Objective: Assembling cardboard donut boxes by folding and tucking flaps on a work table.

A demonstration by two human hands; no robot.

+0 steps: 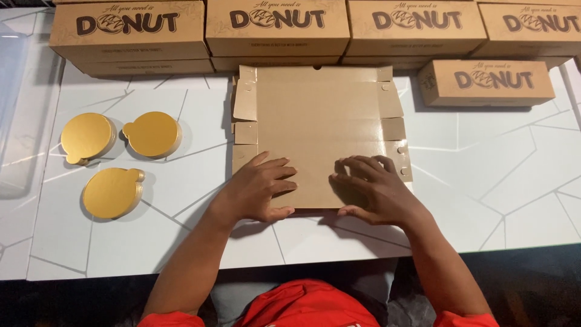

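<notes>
Hands (315,188) on flat brown carton (321,115)

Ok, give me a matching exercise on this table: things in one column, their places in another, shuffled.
Things:
1. flat cardboard box blank
2. gold cake boards
3. small folded box
4. left hand

Places:
A. far right, behind the blank
B. left side of the table
C. pressing the blank's near edge
D. centre, unfolded

Pairs: 1-D, 2-B, 3-A, 4-C

far boxes (278,24) cropped, clear bin (11,109) cut off
</notes>
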